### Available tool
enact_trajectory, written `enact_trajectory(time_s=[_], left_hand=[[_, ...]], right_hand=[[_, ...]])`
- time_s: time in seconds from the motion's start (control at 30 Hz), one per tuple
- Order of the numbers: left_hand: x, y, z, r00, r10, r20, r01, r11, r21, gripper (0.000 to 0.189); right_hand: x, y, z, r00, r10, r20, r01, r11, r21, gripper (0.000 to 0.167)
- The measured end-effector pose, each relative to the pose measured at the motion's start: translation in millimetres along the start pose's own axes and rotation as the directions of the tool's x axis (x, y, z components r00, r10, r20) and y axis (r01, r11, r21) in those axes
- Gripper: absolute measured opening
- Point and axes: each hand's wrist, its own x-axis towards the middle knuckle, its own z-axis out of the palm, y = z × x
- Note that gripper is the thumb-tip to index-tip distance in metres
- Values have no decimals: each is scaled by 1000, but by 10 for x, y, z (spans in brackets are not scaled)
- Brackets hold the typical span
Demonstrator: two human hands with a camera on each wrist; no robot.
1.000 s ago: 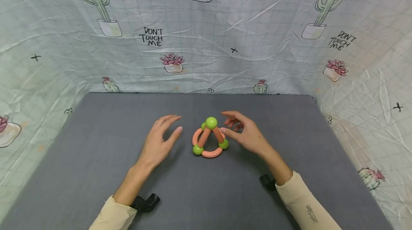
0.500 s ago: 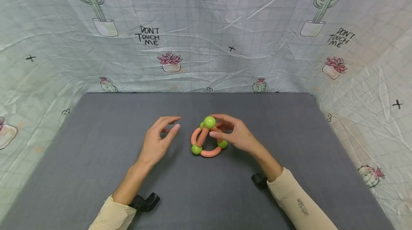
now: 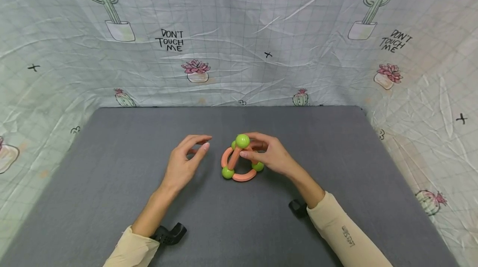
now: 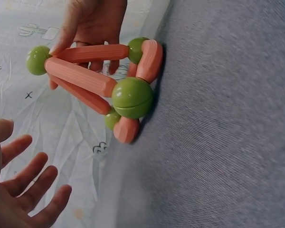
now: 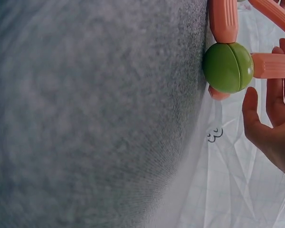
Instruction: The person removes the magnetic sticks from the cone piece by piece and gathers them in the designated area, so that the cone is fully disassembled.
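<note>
A stick-and-ball toy pyramid [image 3: 234,158] stands on the grey table. Three straight orange sticks rise from a curved orange base to a green top ball [image 4: 36,60], with more green balls at the lower corners. My right hand [image 3: 275,155] pinches the pyramid just under that top ball, thumb in front and fingers behind; part of one stick is hidden by it. To the left of the toy and apart from it, my left hand [image 3: 181,162] hovers with loosely bent fingers and nothing in them. A lower green ball [image 5: 228,67] appears close in the right wrist view.
The grey tabletop [image 3: 239,221] stretches around the toy. A cloth with cactus prints [image 3: 239,51] hangs behind the table and along both sides. Black wrist cameras, such as the left one [image 3: 169,233], sit on both forearms by the beige sleeves.
My right hand has moved left onto the top of the pyramid and closed its thumb and fingers there. The left hand has stayed almost still. The head view has shifted slightly.
</note>
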Motion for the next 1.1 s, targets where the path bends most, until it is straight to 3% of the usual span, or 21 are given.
enact_trajectory(time_s=[0.27, 0.53, 1.1], left_hand=[[100, 81, -1, 998, -13, 68, 19, 996, -89, 29], [242, 142, 31, 985, -8, 170, 39, 982, -183, 28], [417, 256, 156, 973, 1, 231, 45, 980, -192, 31]], right_hand=[[29, -10, 18, 1000, 22, 3, -22, 998, 53, 48], [33, 0, 19, 1000, 14, 7, -15, 996, 84, 45], [45, 11, 15, 1000, 20, 12, -21, 996, 89, 46]])
